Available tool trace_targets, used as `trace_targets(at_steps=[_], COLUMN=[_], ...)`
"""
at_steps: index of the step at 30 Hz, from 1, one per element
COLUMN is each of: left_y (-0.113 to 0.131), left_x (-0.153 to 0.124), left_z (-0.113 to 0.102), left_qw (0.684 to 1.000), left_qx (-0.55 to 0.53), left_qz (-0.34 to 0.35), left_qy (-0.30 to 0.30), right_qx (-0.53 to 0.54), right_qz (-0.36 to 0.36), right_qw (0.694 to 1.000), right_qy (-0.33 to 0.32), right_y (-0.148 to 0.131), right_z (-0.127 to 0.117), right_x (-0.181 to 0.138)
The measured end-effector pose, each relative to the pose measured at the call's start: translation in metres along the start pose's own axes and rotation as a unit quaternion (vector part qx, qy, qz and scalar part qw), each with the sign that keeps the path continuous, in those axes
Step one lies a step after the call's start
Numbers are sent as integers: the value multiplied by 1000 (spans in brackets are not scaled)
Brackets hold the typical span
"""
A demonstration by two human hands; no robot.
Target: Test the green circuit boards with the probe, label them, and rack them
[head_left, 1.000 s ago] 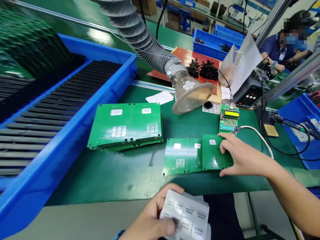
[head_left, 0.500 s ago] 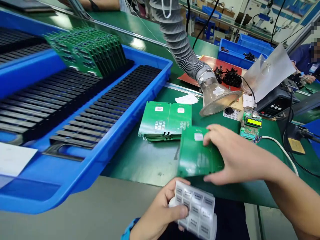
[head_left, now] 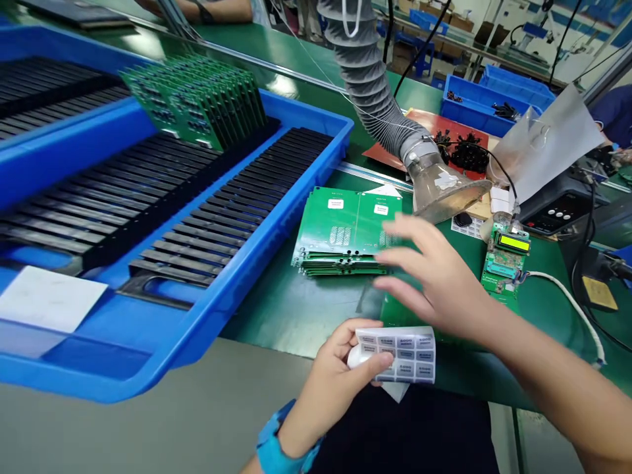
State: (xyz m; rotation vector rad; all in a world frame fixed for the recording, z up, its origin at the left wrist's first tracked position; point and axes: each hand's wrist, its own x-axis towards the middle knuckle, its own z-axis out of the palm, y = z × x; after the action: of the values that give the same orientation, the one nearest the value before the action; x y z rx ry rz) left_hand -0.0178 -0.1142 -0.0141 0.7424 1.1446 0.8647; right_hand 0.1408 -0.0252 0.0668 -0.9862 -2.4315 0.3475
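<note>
My left hand (head_left: pixel 336 375) is closed on a sheet of small white printed labels (head_left: pixel 402 352) at the near table edge. My right hand (head_left: pixel 437 283) hovers with its fingers stretched out and slightly blurred, holding nothing. It sits just right of a stack of green circuit boards (head_left: pixel 345 234) with white stickers on top. Under its palm lies a single green board (head_left: pixel 392 313), mostly hidden by the hand.
A large blue tray (head_left: pixel 276 217) with black slotted racks fills the left; green boards (head_left: pixel 197 99) stand in it. A grey extraction hose ends in a funnel (head_left: pixel 444 187). To the right are a small display board (head_left: pixel 508 257), a control box (head_left: pixel 557 207), blue bins (head_left: pixel 498 99) and cables.
My right hand took a single green board from the table, carried it left toward me, and has now let go, opening above it. The left hand kept the label sheet. The view swung left.
</note>
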Motion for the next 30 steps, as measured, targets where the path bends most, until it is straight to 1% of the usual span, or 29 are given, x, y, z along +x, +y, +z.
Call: trace_targets(at_steps=[1, 2, 4, 7, 9, 11, 13, 15, 17, 20, 23, 25, 27, 28, 30], left_y=[-1, -1, -3, -3, -1, -1, -1, -2, -5, -9, -13, -16, -18, -19, -21], left_x=[1, 2, 4, 5, 7, 7, 7, 6, 4, 4, 5, 7, 8, 8, 8], left_z=[0, 0, 0, 2, 4, 7, 9, 11, 12, 12, 10, 8, 7, 7, 6], left_qw=[1000, 1000, 999, 989, 974, 963, 961, 959, 955, 946, 933, 929, 934, 938, 950], left_qx=[4, 9, 31, 99, 152, 183, 193, 196, 204, 221, 246, 260, 264, 260, 239], left_qz=[8, 17, 37, 104, 161, 193, 197, 198, 202, 222, 249, 245, 221, 205, 168], left_qy=[2, 4, 6, 37, 55, 44, 30, 45, 69, 80, 89, 93, 100, 106, 113], right_qx=[44, 85, 143, 184, 189, 189, 192, 202, 215, 232, 233, 227, 227, 231, 230], right_qz=[17, 46, 105, 149, 158, 161, 161, 174, 209, 266, 268, 242, 216, 216, 253], right_qw=[999, 995, 983, 970, 968, 967, 965, 960, 949, 929, 928, 939, 947, 947, 940], right_qy=[-4, -22, -44, -45, -43, -56, -73, -85, -95, -113, -111, -93, -70, -55, -24], right_y=[-4, -7, -11, -12, -10, -8, -8, -8, -8, -7, -7, -8, -6, -2, 9], right_z=[-1, 0, 5, 14, 16, 16, 14, 13, 12, 9, 7, 7, 8, 8, 11], right_x=[-19, -37, -62, -78, -79, -78, -79, -81, -83, -83, -83, -83, -81, -79, -72])
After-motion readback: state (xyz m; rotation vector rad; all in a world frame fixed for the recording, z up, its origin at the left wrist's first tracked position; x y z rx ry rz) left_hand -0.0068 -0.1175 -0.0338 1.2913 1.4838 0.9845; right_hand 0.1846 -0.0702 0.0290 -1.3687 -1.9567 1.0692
